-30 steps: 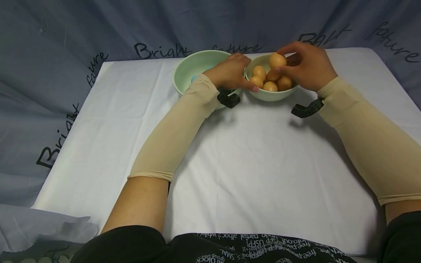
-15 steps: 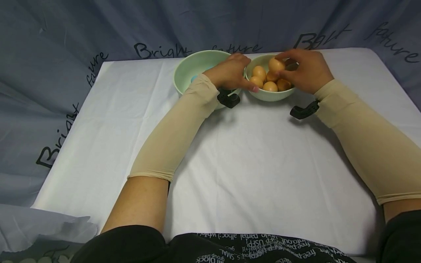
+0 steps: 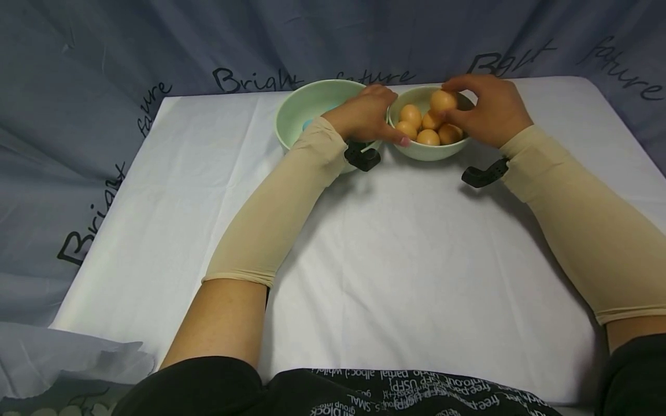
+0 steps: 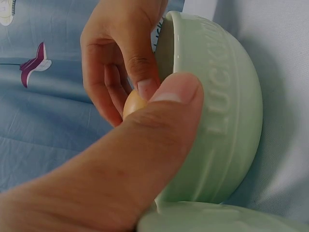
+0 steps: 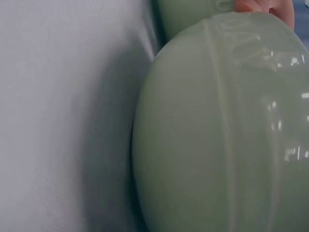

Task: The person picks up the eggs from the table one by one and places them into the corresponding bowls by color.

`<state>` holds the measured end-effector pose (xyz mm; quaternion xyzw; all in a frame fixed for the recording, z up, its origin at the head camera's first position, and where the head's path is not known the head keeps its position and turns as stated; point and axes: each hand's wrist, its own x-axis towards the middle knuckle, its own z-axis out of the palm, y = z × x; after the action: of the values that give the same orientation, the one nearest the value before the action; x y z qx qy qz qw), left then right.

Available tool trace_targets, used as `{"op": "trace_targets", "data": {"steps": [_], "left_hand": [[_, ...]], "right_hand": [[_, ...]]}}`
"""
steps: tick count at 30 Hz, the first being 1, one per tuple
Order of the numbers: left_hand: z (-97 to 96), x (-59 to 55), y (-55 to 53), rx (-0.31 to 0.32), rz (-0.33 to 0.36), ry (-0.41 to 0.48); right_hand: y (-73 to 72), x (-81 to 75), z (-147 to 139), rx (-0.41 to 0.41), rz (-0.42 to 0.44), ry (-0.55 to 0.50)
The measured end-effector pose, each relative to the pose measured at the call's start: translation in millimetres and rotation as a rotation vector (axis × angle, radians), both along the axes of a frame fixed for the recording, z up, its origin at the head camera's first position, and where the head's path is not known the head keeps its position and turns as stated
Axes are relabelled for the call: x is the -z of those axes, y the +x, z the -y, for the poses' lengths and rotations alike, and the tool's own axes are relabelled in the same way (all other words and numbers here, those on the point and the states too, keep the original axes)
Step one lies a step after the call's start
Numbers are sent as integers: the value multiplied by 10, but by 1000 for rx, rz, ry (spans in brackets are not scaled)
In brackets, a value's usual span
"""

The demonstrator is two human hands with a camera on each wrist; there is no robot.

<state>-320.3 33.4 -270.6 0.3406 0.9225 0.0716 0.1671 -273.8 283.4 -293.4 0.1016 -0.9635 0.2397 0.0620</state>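
A smaller pale green bowl (image 3: 428,152) at the back of the table holds several brown eggs (image 3: 428,137). My right hand (image 3: 491,110) pinches one brown egg (image 3: 442,101) between thumb and fingers, just over the other eggs. My left hand (image 3: 364,114) reaches across the right side of a larger green bowl (image 3: 291,118) and holds the smaller bowl's left rim. In the left wrist view, the left thumb (image 4: 164,121) lies against that bowl's rim, beside raised lettering. Small patches of something light blue (image 3: 307,123) show inside the larger bowl, mostly hidden by the left arm.
The two bowls stand side by side near the far edge of the white-covered table (image 3: 406,242). Behind it hangs a grey-blue curtain (image 3: 260,34) with handwriting. Black wrist cameras (image 3: 485,174) jut below both wrists. A translucent sheet (image 3: 73,358) lies at the lower left.
My right hand with the egg dipped slightly toward the smaller bowl, then shifted a little right and up. My left hand and both bowls have stayed in place.
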Motion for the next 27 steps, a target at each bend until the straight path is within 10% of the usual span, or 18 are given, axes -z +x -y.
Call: {"op": "trace_targets", "data": {"steps": [27], "left_hand": [[-6,-18,-1,-15,24,-9]], "right_hand": [[-31,32,-14,-63,113,-39]]}}
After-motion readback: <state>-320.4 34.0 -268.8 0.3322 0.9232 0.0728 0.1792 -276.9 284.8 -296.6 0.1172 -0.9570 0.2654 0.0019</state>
